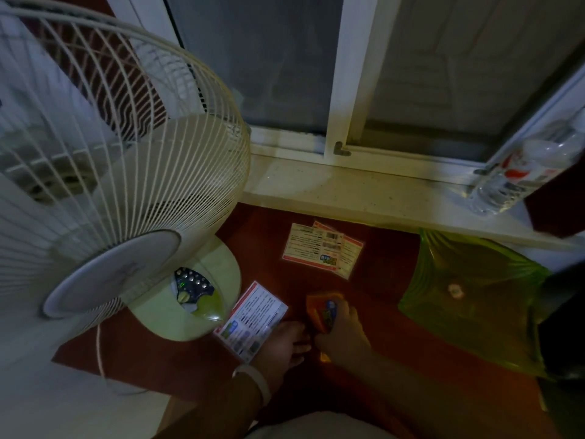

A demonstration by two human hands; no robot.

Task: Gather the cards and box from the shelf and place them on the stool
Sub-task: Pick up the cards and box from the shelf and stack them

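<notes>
In the dim head view, my left hand holds a white card with a red border by its lower edge, just right of the fan base. My right hand is closed around a small orange box with a colourful label. The two hands nearly touch each other. Further back, a few overlapping red-bordered cards lie flat on the dark red surface below the sill. No stool can be made out.
A large white standing fan with a pale green base fills the left. A stone window sill runs across the back, with a plastic water bottle at its right end. A green plastic bag lies at the right.
</notes>
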